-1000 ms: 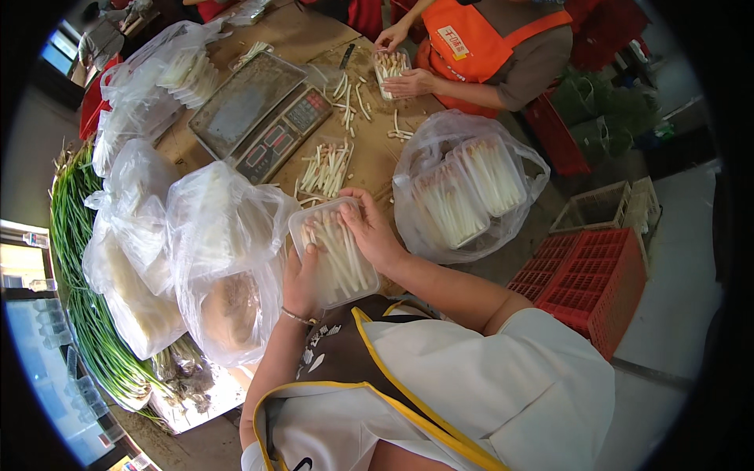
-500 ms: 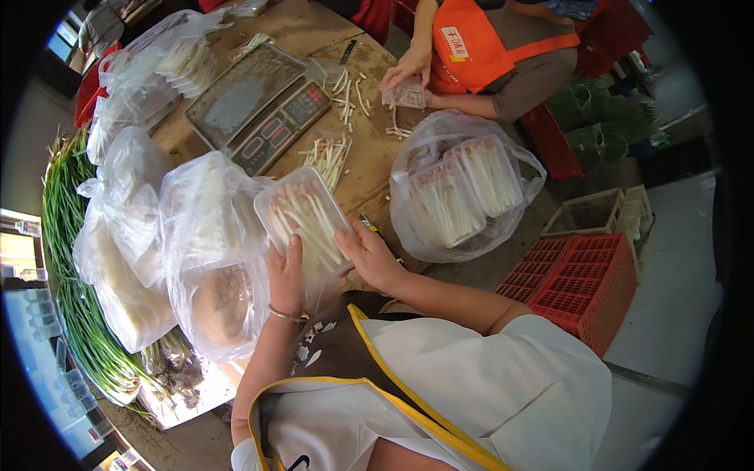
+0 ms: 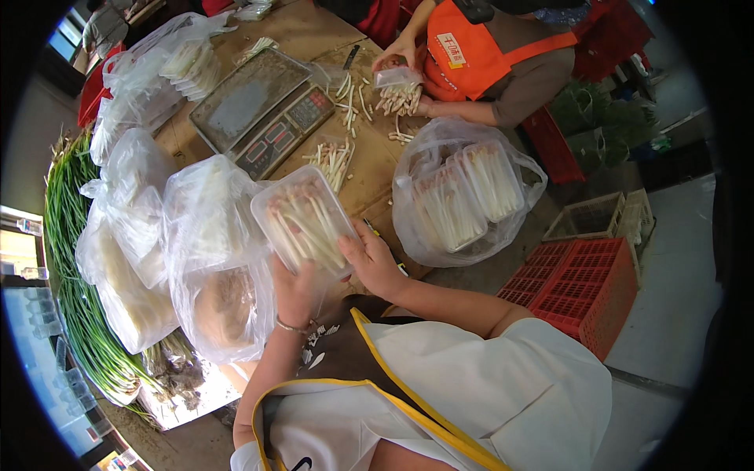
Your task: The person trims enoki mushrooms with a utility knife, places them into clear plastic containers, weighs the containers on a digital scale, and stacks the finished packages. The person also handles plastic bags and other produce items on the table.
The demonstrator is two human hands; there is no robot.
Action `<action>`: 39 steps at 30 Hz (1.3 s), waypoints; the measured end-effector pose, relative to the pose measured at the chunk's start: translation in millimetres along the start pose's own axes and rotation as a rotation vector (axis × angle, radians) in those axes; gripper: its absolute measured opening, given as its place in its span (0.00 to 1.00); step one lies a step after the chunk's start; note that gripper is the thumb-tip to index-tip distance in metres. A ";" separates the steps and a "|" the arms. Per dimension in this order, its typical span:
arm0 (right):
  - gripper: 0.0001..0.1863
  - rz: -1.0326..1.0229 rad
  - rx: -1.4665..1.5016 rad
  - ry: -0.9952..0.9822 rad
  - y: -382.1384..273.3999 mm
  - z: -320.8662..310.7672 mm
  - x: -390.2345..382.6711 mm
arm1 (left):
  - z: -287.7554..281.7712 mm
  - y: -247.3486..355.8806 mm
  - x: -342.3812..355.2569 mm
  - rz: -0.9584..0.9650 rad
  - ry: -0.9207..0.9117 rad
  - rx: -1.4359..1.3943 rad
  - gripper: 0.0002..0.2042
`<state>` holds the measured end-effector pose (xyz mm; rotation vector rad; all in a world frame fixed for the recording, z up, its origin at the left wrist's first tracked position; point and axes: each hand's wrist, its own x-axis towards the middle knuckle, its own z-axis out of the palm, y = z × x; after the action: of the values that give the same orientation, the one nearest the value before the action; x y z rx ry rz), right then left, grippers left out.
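Note:
In the head view I hold a clear plastic tray (image 3: 302, 216) packed with long white stalks with pinkish ends. My right hand (image 3: 369, 259) grips its lower right side. My left hand (image 3: 292, 290), somewhat blurred, is closed at its lower left, fingers partly behind it. A loose pile of stalks (image 3: 331, 161) lies just beyond, near the weighing scale (image 3: 251, 114). To the right an open plastic bag (image 3: 408, 180) holds filled trays (image 3: 455, 212). To the left are bulky bags (image 3: 212, 204) of pale, see-through contents, beside long green stalks (image 3: 75, 267).
A co-worker (image 3: 503, 59) in an orange apron handles a small tray of stalks across the table (image 3: 196, 137). A dark knife (image 3: 351, 56) lies near the scale. Red crates (image 3: 573, 286) and pale crates (image 3: 589, 212) stand at the right, below the table.
My hands have moved the tray left and away from me, tilting it. My right hand has shifted down to its lower side. The co-worker's tray and hands have changed position.

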<state>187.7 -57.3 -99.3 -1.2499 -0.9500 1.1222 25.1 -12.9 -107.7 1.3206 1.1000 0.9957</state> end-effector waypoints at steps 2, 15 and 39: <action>0.21 0.048 0.027 -0.029 0.5 -2.4 -0.2 | 4.5 9.5 -5.7 -0.021 -0.078 0.128 0.31; 0.40 0.469 1.200 -0.511 -31.9 -43.9 45.2 | -38.1 25.9 6.8 1.188 0.091 1.058 0.22; 0.22 0.368 0.590 -0.226 -17.7 -44.2 55.1 | -32.2 22.1 0.3 0.506 0.062 0.533 0.28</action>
<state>244.4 -12.8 -89.0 -0.8340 -0.4891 1.7114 -4.9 -5.0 -84.1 2.0835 1.1485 1.1534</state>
